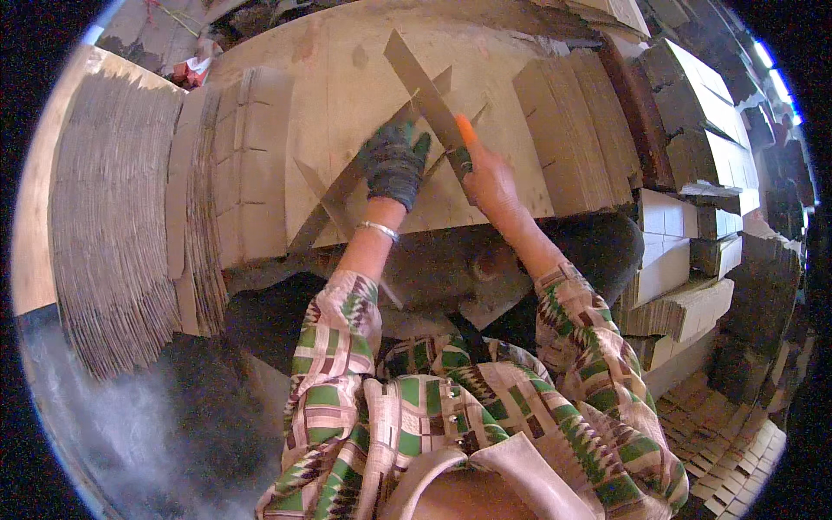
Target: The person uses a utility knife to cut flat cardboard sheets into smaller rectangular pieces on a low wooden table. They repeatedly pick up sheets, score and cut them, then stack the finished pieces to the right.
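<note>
My left hand [396, 165], in a dark glove with green at the fingertips, is closed on a long brown cardboard strip [336, 192] that slants across the board. My right hand [490, 184] is bare but for an orange cover [466, 131] on one finger. It grips another cardboard strip [422, 82], which points up and to the left and crosses over the first near the fingers. A shorter strip [314, 184] sticks out beside my left wrist, crossing the long one. The gloved hand hides part of where the strips meet.
Under my hands lies a wooden board [347, 61]. Slotted cardboard sheets [251, 160] and a tall fanned stack [113, 208] stand at the left. Another cardboard stack [585, 130] sits at the board's right end. Beyond it are more piled cardboard bundles [685, 316].
</note>
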A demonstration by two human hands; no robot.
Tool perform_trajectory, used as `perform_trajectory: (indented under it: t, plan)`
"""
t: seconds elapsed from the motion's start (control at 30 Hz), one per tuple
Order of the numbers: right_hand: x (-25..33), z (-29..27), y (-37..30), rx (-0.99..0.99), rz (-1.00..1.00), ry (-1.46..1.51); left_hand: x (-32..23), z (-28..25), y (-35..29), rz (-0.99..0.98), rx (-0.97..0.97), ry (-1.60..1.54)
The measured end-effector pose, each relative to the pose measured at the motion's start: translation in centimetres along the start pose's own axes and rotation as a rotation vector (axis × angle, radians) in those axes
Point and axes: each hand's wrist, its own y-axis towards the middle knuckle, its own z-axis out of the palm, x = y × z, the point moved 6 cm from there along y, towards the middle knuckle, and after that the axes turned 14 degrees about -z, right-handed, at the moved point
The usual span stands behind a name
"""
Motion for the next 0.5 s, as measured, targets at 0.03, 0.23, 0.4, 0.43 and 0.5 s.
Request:
perform_trajectory:
  t: [0.03,0.23,0.4,0.43,0.5]
  plan:
    - [-0.5,-0.1,-0.2,-0.017,0.002,-0.017,-0.6,-2.0,1.5,-0.063,0.002,0.023]
    - [-0.2,0.7,0.5,-0.017,-0.045,-0.078,3.4,0.6,4.5,-0.268,0.381,0.211]
    - [0.8,1.2,1.6,0.133,0.009,-0.105,5.0,0.5,4.7,-0.393,0.357,0.216]
    - [0.7,1.0,1.5,0.144,0.027,-0.098,4.3,-0.2,4.7,-0.368,0.336,0.203]
    - [-0.6,0.1,1.0,0.151,0.079,-0.100,2.3,-0.6,4.8,-0.295,0.298,0.163]
